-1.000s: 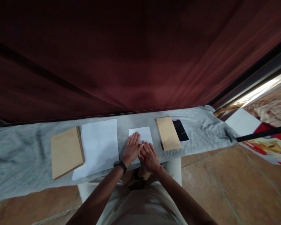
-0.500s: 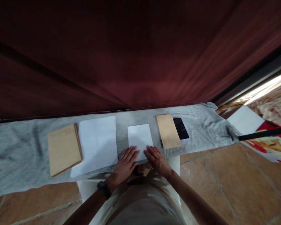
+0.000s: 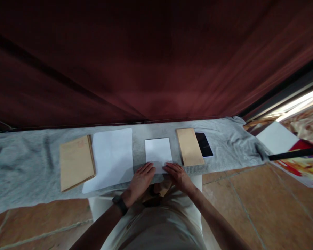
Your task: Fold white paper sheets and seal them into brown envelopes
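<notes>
A white sheet of paper (image 3: 158, 151), smaller than the sheets beside it, lies on the grey cloth in front of me. My left hand (image 3: 143, 176) rests on its near left corner, fingers stretched out and lying flat. On the near right corner lies my right hand (image 3: 179, 176), its fingers also extended and its thumb tucked low. The paper's near edge shows between the two hands. Just right of the paper is a brown envelope (image 3: 190, 147). Larger white sheets (image 3: 113, 156) lie to the left, partly under a stack of brown envelopes (image 3: 77, 163).
A dark-screened phone (image 3: 205, 144) sits partly beneath the right envelope. The grey cloth (image 3: 28, 166) covers a narrow surface against a dark red curtain (image 3: 156, 69). At far right a black bar (image 3: 297, 152) crosses near a white sheet (image 3: 278, 137) and a colourful printed sheet (image 3: 305, 166).
The small white paper's near edge now sits farther from me, so the sheet looks shorter. Both hands stay at its near corners. The view has shifted slightly.
</notes>
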`<state>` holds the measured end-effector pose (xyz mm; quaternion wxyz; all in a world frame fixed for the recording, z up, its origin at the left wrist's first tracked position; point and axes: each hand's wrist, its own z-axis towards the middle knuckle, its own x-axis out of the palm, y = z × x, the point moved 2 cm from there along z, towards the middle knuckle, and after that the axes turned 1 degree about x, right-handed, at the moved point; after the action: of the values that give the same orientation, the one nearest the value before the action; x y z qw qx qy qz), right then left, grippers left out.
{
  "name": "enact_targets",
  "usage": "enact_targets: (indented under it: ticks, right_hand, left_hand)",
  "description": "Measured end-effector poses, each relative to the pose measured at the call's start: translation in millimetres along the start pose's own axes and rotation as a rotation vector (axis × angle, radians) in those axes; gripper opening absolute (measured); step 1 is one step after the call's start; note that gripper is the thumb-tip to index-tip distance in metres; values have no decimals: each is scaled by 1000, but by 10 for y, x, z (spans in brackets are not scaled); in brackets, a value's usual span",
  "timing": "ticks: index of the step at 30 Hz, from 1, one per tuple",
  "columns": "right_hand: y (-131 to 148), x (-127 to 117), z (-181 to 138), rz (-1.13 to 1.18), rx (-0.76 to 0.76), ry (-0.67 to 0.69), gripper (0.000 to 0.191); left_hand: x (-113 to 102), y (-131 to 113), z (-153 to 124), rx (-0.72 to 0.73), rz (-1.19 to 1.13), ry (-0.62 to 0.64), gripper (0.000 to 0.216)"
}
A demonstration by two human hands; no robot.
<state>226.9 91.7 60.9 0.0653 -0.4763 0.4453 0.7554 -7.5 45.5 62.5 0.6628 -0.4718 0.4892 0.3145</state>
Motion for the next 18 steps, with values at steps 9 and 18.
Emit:
enact_targets:
  ticks: [9,18]
  right_hand:
    - [-89,-12,6,150,250,-198,27]
    - [-41,109,161,-63,401,-326,41]
  left_hand:
    - [-58,192,-33,-265,-449,-146,23]
    - [-134,334,132,-513,-664,-154,26]
